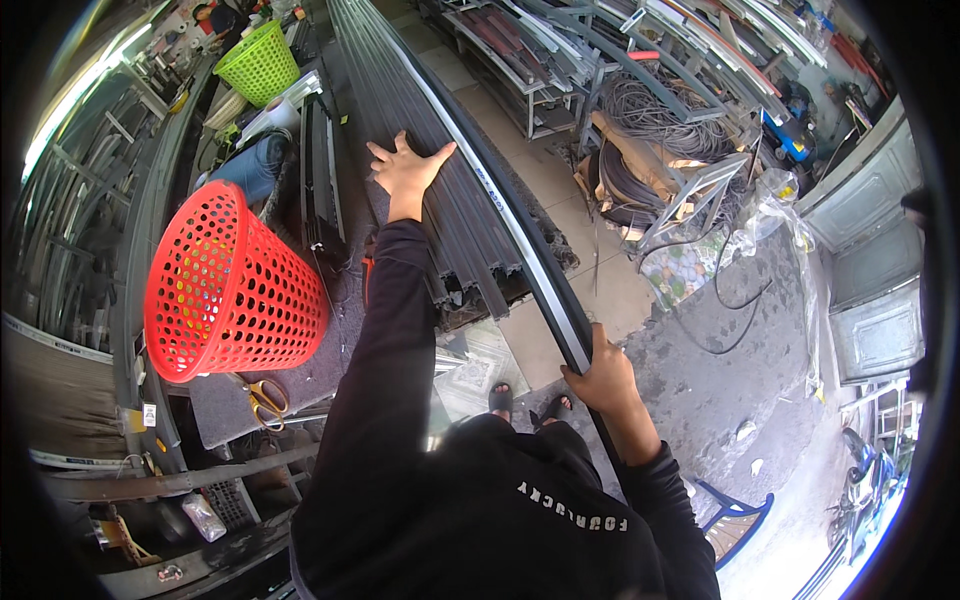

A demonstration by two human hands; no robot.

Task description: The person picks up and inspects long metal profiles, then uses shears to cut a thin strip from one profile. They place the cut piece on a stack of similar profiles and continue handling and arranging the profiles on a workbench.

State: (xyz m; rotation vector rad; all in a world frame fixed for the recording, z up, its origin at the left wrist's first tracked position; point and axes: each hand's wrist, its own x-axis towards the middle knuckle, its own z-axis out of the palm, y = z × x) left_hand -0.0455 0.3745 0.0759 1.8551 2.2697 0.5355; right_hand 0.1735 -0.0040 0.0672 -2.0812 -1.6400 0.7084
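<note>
My left hand (408,178), fingers spread wide, rests on a stack of long dark grey metal profiles (472,238). The profiles run lengthwise away from me, with their cut ends facing my body. My right hand (610,380) is wrapped round the near end of a long black profile (546,290) with a white strip along its face. Handwritten marks show on that strip. This profile slants up along the right side of the stack, and its near end passes beside my right forearm. Its far end goes beyond the top of the view.
On the left bench stand a red perforated basket (270,300) and yellow-handled scissors (267,402); a green basket (258,64) is farther back. Coiled cable (665,118) lies by a metal rack (550,100) at right. White door panels (870,240) lean at far right. A person (222,22) is far left.
</note>
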